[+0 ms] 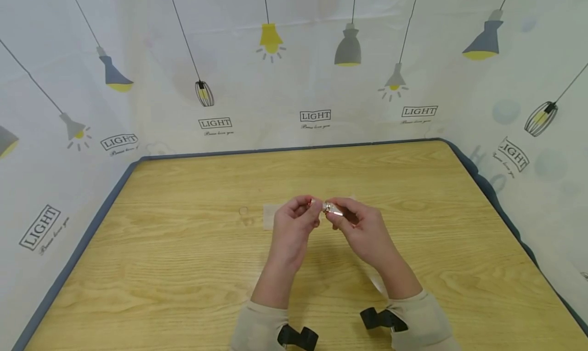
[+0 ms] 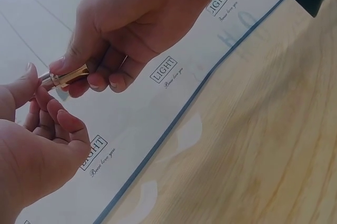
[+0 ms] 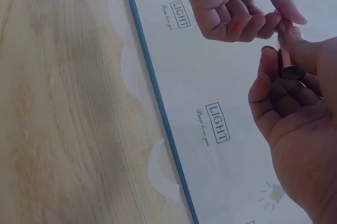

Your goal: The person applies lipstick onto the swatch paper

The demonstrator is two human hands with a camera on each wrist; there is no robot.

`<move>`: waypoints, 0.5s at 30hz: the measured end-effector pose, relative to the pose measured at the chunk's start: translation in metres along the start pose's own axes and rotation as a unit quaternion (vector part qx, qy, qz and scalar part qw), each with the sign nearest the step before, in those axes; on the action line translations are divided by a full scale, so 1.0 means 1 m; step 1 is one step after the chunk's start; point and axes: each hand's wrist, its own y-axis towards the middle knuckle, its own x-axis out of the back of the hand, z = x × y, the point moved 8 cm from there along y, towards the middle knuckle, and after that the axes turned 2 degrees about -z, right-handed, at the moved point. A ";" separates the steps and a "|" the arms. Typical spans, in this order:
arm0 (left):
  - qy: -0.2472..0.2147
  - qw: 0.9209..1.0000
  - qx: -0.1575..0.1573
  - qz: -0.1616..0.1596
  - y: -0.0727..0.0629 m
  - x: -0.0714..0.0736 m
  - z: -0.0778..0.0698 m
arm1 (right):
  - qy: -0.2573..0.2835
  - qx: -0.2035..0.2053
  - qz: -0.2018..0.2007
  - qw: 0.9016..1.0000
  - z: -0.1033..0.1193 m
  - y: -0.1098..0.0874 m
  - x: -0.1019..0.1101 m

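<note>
A small shiny rose-gold tube, shaped like a lipstick (image 1: 333,208), is held above the table between both hands. My left hand (image 1: 293,226) pinches one end of it between thumb and fingertips, and they hide that end. The other end is gripped by my right hand (image 1: 365,229), thumb along its side. In the left wrist view the gold lipstick (image 2: 72,76) slants from the right hand (image 2: 126,23) down to the left hand (image 2: 42,150). The right wrist view shows a dark, flat end of the lipstick (image 3: 291,71) near the right palm.
Beneath the hands is a wood-grain table (image 1: 174,259). A pale translucent rectangle (image 1: 270,217) lies behind the left hand, and a faint ring mark (image 1: 243,211) is farther left. White lamp-print sheeting (image 1: 285,85) surrounds the table's back and sides, with a blue-grey edge (image 1: 202,155).
</note>
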 end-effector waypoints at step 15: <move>0.016 0.999 -0.022 0.024 -0.001 0.002 -0.006 | -0.006 0.007 0.004 1.000 0.001 -0.001 0.000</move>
